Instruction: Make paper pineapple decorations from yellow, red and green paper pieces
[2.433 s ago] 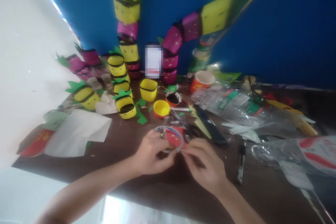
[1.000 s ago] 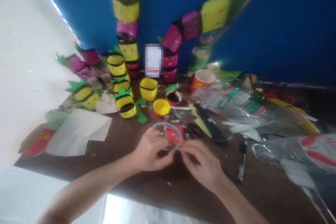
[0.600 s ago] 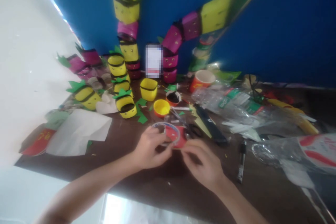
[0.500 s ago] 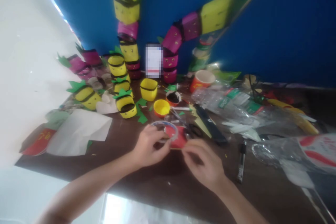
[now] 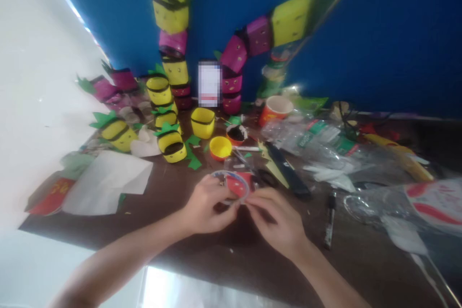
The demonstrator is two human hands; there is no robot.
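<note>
My left hand (image 5: 205, 206) is closed around a clear tape roll (image 5: 231, 184) that it holds up over the dark table (image 5: 202, 260). My right hand (image 5: 279, 221) pinches at the lower right edge of the same roll, fingertips pressed together against my left thumb. A red piece (image 5: 241, 184) shows through the ring of the roll; whether it is held or lies behind I cannot tell. Black-handled scissors (image 5: 265, 178) lie just beyond my fingers.
Yellow cups with black bands and green leaves (image 5: 171, 147), magenta cups (image 5: 231, 84), a yellow lid (image 5: 220, 147), a white sheet (image 5: 108, 183), a black marker (image 5: 329, 221), crumpled plastic bottles (image 5: 325, 147) and a red-white bag (image 5: 433, 202) crowd the table. A blue wall (image 5: 378, 33) stands behind.
Both hands stay together at the tape roll, which tilts a little between frames. My right fingertips have drawn back in against the roll's edge. The view has shifted slightly.
</note>
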